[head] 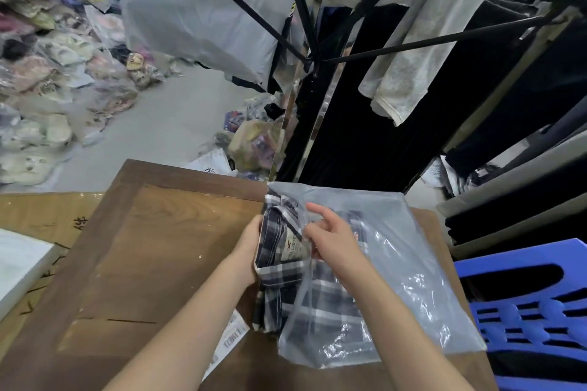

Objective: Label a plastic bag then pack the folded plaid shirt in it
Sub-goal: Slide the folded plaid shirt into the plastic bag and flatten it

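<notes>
A folded dark plaid shirt (279,251) with white stripes lies on the brown wooden table (152,232), its right part inside a translucent plastic bag (413,279). The collar end with a beige neck label sticks out of the bag's left opening. My left hand (251,251) presses against the shirt's left edge near the collar. My right hand (330,238) pinches the bag's open edge over the shirt, its index finger raised. A white barcode label sheet (233,336) lies under my left forearm.
A blue plastic stool (533,311) stands at the right. Dark and white garments hang on a rack (413,41) behind the table. Piles of bagged clothes (47,57) cover the floor at the left. Cardboard (38,216) and a white box (19,267) lie left of the table.
</notes>
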